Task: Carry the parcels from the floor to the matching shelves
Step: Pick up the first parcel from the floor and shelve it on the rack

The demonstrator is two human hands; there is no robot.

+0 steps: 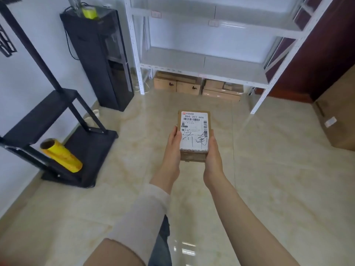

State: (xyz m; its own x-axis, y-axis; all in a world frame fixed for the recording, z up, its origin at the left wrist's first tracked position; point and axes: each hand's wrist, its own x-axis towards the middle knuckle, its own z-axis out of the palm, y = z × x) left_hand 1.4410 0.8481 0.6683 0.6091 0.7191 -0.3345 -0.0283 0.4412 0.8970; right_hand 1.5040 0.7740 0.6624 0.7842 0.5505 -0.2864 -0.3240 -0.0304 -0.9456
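A small brown cardboard parcel [194,131] with a white shipping label and black handwriting is held out in front of me above the floor. My left hand [172,150] grips its left side and my right hand [213,156] grips its right side. A white metal shelf unit [203,62] stands ahead against the wall, its visible boards bare. Small pink tags [156,14] are stuck on the front edges of the shelves.
Brown cardboard boxes [178,83] lie on the floor under the bottom shelf. A black water dispenser [99,54] stands left of the shelves. A black rack [57,135] with a yellow film roll [61,155] is at left. A large carton [340,116] stands at right.
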